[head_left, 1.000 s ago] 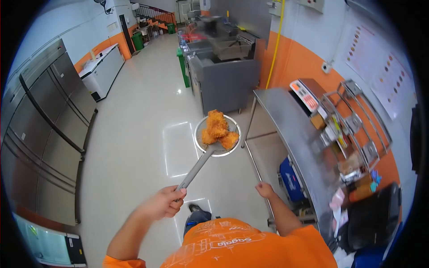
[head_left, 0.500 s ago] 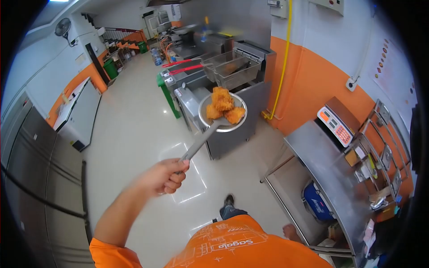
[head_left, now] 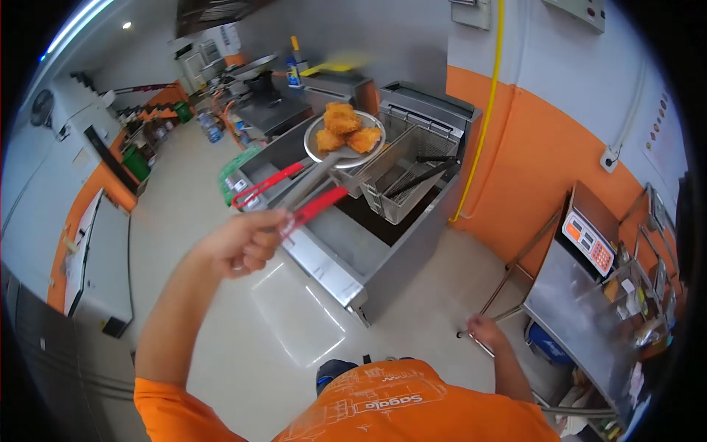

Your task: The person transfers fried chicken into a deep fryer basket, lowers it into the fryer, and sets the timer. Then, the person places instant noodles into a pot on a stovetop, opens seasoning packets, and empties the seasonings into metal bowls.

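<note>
My left hand (head_left: 249, 241) is closed around the long grey handle of a round metal strainer (head_left: 317, 156), holding it out ahead of me. Several pieces of golden breaded fried food (head_left: 341, 121) sit heaped in its bowl. Behind and beneath the strainer stands a steel deep fryer (head_left: 324, 249). A wire fry basket (head_left: 407, 177) rests at its right, with dark-handled tongs (head_left: 423, 175) lying across it. Red basket handles (head_left: 317, 206) stick out past the strainer's handle. My right hand (head_left: 484, 331) hangs low at my side, fingers curled, with nothing visible in it.
To the right, a steel table (head_left: 571, 309) carries a digital scale (head_left: 588, 243) and a metal rack. A yellow pipe (head_left: 490, 110) runs down the wall. Wide tiled floor lies to the left, beside a chest freezer (head_left: 101, 265). Farther back are a stove and pans.
I have come closer to the fryer. The strainer with the fried pieces now appears higher and slightly left, over the fryer. My right hand has come further into view.
</note>
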A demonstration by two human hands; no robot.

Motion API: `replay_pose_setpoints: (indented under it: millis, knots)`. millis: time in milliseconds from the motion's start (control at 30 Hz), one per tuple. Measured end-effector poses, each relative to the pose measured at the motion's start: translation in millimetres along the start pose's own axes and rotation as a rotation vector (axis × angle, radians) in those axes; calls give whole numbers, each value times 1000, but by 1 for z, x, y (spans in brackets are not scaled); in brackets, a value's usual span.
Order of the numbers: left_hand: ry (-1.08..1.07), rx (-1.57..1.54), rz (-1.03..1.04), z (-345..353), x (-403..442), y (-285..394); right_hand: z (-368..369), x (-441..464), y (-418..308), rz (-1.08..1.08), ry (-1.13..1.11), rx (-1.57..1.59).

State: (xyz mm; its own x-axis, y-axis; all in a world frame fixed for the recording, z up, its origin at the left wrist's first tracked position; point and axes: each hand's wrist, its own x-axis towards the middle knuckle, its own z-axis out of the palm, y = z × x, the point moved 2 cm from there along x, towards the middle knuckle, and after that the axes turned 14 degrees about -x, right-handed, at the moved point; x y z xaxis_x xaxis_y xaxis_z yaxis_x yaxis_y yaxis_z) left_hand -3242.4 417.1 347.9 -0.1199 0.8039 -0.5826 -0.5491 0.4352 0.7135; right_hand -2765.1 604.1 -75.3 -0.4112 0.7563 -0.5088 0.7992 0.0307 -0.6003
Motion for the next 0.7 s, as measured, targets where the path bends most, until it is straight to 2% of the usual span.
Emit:
replay_pose_setpoints:
  millis: [67,200,300,433,667,700]
  knots:
    - [-29,39,-35,-33,34,47,-31,2,-80,-50,79,85]
    - [-101,178,-84,-81,109,117,-66,-24,-166,-181,352,138]
    - [-211,192,-168,-121,166,149,-42,-61,-202,-16,488,252]
    - [-273,279,-288,-152,226,197,-8,-92,-241,182,494,272]
    - [-307,400,-366,-169,303,218,54,-114,-259,412,547,351]
    - [-329,399,-388,-181,323,205,75,-109,-252,444,542,366]
